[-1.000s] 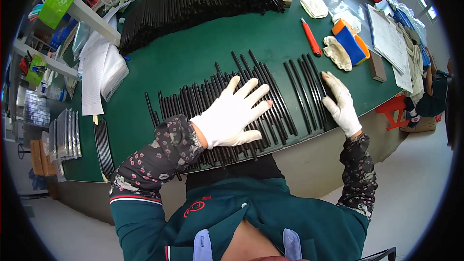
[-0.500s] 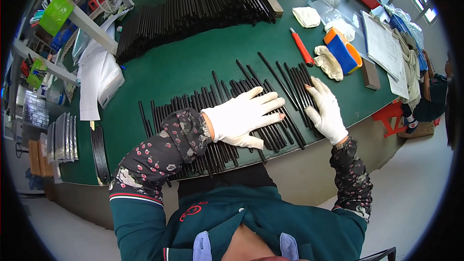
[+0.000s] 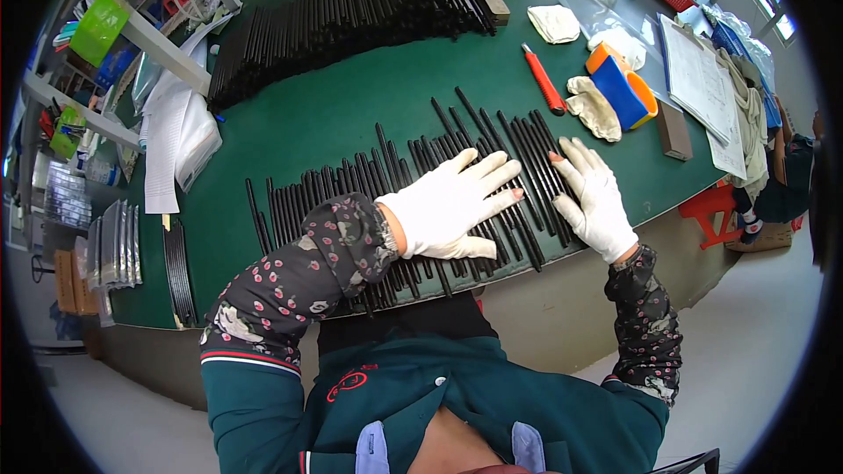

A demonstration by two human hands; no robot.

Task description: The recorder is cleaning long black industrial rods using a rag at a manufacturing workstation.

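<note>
In the head view, I had the row of black rods (image 3: 303, 202) in front of me along the near edge of the counter (image 3: 307, 114), some near ends seeming to reach that edge. Their long axes ran from the near edge toward the far one, far ends leaning somewhat left, so the row itself stretched left to right, across the rods' length. The left hand (image 3: 450, 204), gloved in white, lay palm down on top of the row, open and flat with its fingers spread; its fingertips pointed right, across the axes, and nothing was gripped. The right hand (image 3: 594, 200), also gloved, was open too, thumb apart from the fingers, set against the right flank of the row with its fingertips toward the far edge. The relation that mattered to me was this one: the rightmost rods (image 3: 540, 158) lay just left of the right hand, between it and the left fingertips, making the right hand the nearer to them, while the left hand was the nearer to the middle of the row. Beyond the right hand, toward the counter's far right corner, were a red cutter (image 3: 544, 81) and a cream glove (image 3: 594, 110); a large pile of rods (image 3: 351, 22) lay toward the far edge.
</note>
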